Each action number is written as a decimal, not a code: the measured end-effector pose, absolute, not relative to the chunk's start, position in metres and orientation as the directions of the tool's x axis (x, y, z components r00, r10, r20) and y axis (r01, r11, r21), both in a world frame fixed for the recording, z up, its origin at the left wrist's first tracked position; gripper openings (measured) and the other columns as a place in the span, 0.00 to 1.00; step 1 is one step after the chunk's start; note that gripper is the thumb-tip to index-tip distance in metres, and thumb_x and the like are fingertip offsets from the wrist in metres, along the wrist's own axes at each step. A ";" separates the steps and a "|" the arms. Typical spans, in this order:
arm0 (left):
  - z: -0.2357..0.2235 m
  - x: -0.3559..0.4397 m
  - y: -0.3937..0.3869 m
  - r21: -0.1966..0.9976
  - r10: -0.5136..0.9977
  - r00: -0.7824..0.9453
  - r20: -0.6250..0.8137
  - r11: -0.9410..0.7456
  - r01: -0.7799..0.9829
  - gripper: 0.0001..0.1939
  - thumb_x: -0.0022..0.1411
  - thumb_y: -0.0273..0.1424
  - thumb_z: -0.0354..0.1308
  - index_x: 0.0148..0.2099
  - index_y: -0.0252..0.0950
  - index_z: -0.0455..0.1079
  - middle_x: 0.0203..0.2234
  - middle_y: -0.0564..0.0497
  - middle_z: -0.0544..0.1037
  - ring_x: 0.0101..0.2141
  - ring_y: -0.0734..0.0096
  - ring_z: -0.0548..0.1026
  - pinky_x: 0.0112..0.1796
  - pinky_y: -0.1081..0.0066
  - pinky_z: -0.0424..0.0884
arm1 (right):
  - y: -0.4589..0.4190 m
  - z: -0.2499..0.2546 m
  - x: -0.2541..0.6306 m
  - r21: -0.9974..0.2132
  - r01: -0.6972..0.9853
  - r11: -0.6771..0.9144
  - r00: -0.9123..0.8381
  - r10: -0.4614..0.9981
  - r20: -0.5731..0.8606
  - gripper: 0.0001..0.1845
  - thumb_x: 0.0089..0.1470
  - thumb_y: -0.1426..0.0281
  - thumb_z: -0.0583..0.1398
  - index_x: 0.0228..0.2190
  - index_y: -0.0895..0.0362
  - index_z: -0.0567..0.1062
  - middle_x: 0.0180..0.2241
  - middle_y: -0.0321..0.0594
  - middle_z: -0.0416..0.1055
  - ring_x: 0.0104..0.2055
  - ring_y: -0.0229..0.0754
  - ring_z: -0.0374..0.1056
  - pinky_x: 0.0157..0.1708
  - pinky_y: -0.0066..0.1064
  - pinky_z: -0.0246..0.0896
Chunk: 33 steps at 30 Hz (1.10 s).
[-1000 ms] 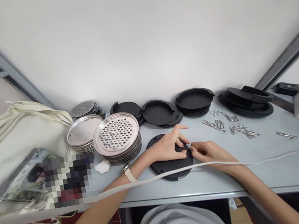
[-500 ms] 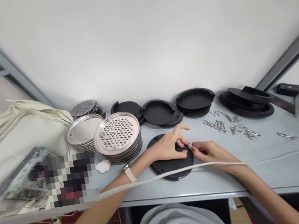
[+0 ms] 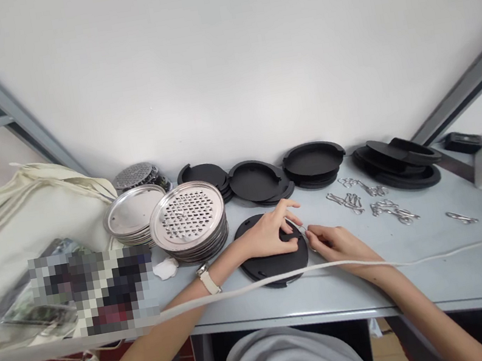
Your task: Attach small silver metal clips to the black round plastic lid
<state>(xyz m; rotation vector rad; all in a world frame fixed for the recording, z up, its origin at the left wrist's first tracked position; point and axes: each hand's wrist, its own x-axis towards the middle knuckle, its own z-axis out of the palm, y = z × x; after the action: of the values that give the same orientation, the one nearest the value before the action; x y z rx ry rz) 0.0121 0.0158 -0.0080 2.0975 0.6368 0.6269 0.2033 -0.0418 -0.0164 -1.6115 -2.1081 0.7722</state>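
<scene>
A black round plastic lid (image 3: pixel 279 269) lies on the table in front of me. My left hand (image 3: pixel 273 233) rests across it, thumb and a bent finger gripping the part near its right edge, with other fingers raised. Just to the right, my right hand (image 3: pixel 332 242) is closed in a pinch on a small bent metal wire clip (image 3: pixel 303 230), mostly hidden by the fingertips. The clip's visible end is at the lid's right edge; whether it is hooked in cannot be made out. Several similar wire clips (image 3: pixel 394 211) lie in loose groups beyond my right hand.
Stacks of metal discs stand on the left, one topped by a perforated grater disc (image 3: pixel 193 213). Several stacks of black round trays (image 3: pixel 314 161) line the wall. A white cord (image 3: pixel 249 285) crosses in front of my forearms. A cream bag (image 3: pixel 19 211) is at left.
My right hand has drawn slightly away from the lid's edge, showing more of the wire clip. The left hand stays on the lid, its fingers shifted a little.
</scene>
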 end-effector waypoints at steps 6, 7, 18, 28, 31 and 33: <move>-0.009 0.013 0.015 0.827 0.626 0.749 0.216 -0.526 0.201 0.34 0.48 0.26 0.58 0.57 0.39 0.50 0.41 0.47 0.73 0.31 0.76 0.71 0.37 0.71 0.69 | -0.043 -0.012 0.197 -0.589 0.776 0.226 -0.296 0.955 -0.025 0.17 0.58 0.62 0.45 0.21 0.55 0.59 0.17 0.31 0.58 0.20 0.34 0.52 0.21 0.26 0.46; -0.009 0.014 0.014 0.827 0.628 0.748 0.215 -0.525 0.203 0.34 0.48 0.26 0.58 0.57 0.39 0.50 0.41 0.47 0.73 0.31 0.76 0.71 0.37 0.71 0.69 | -0.043 -0.012 0.197 -0.586 0.778 0.226 -0.300 0.953 -0.030 0.17 0.58 0.62 0.45 0.21 0.55 0.60 0.17 0.31 0.58 0.20 0.34 0.52 0.21 0.26 0.46; -0.008 0.012 0.014 0.835 0.630 0.757 0.177 -0.503 0.223 0.34 0.49 0.26 0.58 0.57 0.39 0.50 0.41 0.47 0.74 0.34 0.73 0.72 0.38 0.70 0.69 | -0.044 -0.012 0.199 -0.589 0.785 0.192 -0.291 0.953 -0.078 0.17 0.57 0.63 0.47 0.19 0.56 0.59 0.17 0.30 0.54 0.21 0.33 0.50 0.21 0.25 0.44; -0.009 0.012 0.016 0.843 0.620 0.763 0.185 -0.499 0.201 0.34 0.49 0.26 0.58 0.57 0.39 0.50 0.40 0.47 0.75 0.34 0.74 0.72 0.38 0.71 0.69 | -0.043 -0.016 0.203 -0.647 0.742 0.173 -0.296 0.952 -0.084 0.16 0.56 0.63 0.47 0.20 0.56 0.59 0.18 0.30 0.52 0.22 0.33 0.48 0.21 0.25 0.43; -0.009 0.012 0.015 0.846 0.617 0.765 0.183 -0.495 0.197 0.34 0.49 0.26 0.58 0.57 0.38 0.50 0.40 0.47 0.75 0.34 0.74 0.72 0.38 0.71 0.69 | -0.043 -0.017 0.204 -0.653 0.738 0.173 -0.301 0.950 -0.089 0.16 0.57 0.63 0.47 0.21 0.56 0.58 0.19 0.30 0.52 0.22 0.33 0.49 0.22 0.25 0.43; -0.009 0.012 0.015 0.847 0.616 0.767 0.182 -0.494 0.196 0.33 0.49 0.26 0.58 0.56 0.38 0.50 0.40 0.47 0.75 0.34 0.74 0.72 0.38 0.71 0.69 | -0.043 -0.018 0.205 -0.655 0.736 0.173 -0.299 0.950 -0.085 0.16 0.57 0.63 0.47 0.20 0.56 0.58 0.19 0.30 0.52 0.22 0.33 0.48 0.21 0.25 0.43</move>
<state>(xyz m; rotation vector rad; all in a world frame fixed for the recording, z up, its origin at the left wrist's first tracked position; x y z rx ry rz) 0.0125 0.0153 -0.0090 2.0632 0.6067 0.5929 0.2047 -0.0434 -0.0176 -1.6020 -2.1123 0.8681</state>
